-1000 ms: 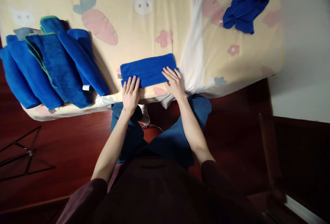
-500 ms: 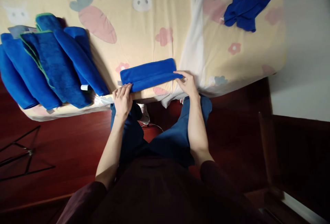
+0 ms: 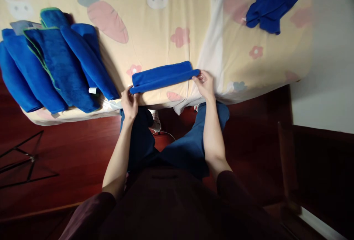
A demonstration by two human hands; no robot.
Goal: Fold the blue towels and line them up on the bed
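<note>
A blue towel (image 3: pixel 163 76) lies in a narrow folded strip near the front edge of the bed. Its near edge is turned up into a thin roll. My left hand (image 3: pixel 129 103) pinches the left end of that roll between thumb and fingers. At the other end, my right hand (image 3: pixel 204 84) grips the right tip the same way. Off to the left, several rolled or folded blue towels (image 3: pixel 59 70) lie side by side, some with green trim. A crumpled blue towel (image 3: pixel 276 4) rests at the far right of the bed.
A patterned yellow sheet (image 3: pixel 155 41) covers the bed, with a white cloth (image 3: pixel 211 44) running across it. Below the bed is a dark red floor (image 3: pixel 80 151). A black stand (image 3: pixel 30 159) is at the left, and a pale wall (image 3: pixel 326 66) at the right.
The towel's near edge has been lifted and turned over away from me, so the strip is narrower. My left hand has shifted from lying over the corner to pinching it from below.
</note>
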